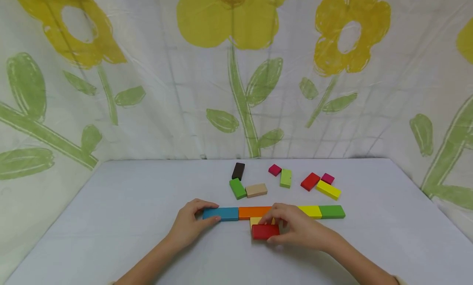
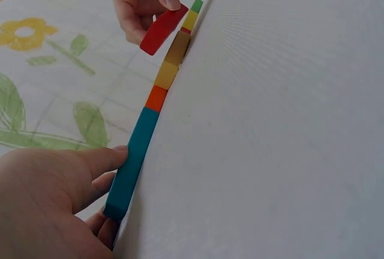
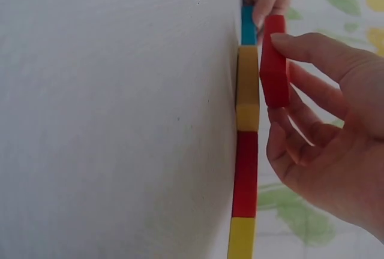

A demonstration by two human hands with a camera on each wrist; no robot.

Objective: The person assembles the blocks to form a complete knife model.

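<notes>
My right hand (image 1: 295, 227) pinches a red wooden block (image 1: 265, 232) between thumb and fingers. That block is held up over a light yellow-tan block (image 3: 247, 82), which lies against the near side of a straight row. From the left, the row runs blue block (image 1: 225, 214), orange block (image 1: 255, 212), red block (image 3: 245, 175), yellow block (image 1: 309, 212) and green block (image 1: 332, 211). The row's red block is hidden behind my right hand in the head view. At the left end, my left hand (image 1: 192, 221) grips the blue block, thumb in front and fingers behind.
Loose blocks lie beyond the row: dark brown (image 1: 238, 171), green (image 1: 237, 188), beige (image 1: 256, 190), light green (image 1: 285, 178), red (image 1: 310, 181), yellow (image 1: 328, 189) and two small magenta ones (image 1: 275, 170). A flowered cloth (image 1: 155, 125) hangs behind the white table (image 1: 111, 219).
</notes>
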